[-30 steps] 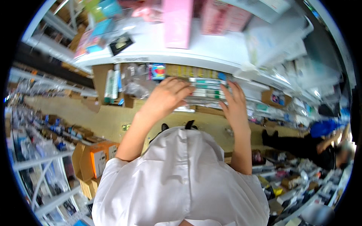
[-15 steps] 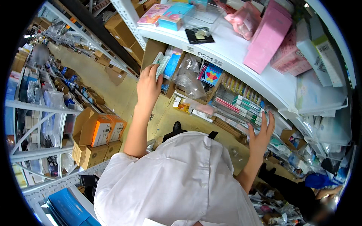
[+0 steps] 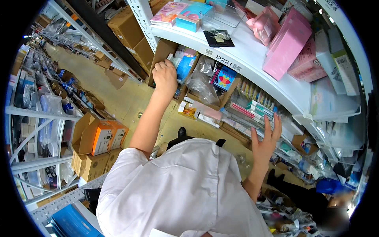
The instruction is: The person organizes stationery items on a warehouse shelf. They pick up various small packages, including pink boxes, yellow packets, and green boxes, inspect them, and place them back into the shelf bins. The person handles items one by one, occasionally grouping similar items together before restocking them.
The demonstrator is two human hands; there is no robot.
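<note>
My left hand (image 3: 165, 76) is in the cardboard box (image 3: 160, 53) at the left end of the shelf. Its fingers are curled down, and whatever they hold is hidden beneath them. Beside the fingertips lie a small white-and-green carton (image 3: 170, 57) and a blue pack (image 3: 184, 68). My right hand (image 3: 267, 145) has its fingers spread at the front of a clear plastic bin (image 3: 242, 118). Slim pink-edged and green-and-white packs (image 3: 258, 108) lie in that bin, close to the fingertips.
A middle box holds clear plastic bags (image 3: 202, 87) and a blue picture pack (image 3: 225, 78). Above, the white shelf (image 3: 246, 63) carries pink boxes (image 3: 286, 45). Cartons (image 3: 96, 162) stand at left. Another person's dark-clothed leg (image 3: 294, 191) is at lower right.
My left hand has moved slightly right and its fingers have curled from an extended pose. My right hand has shifted a little left and down, fingers still spread. The view has shifted slightly.
</note>
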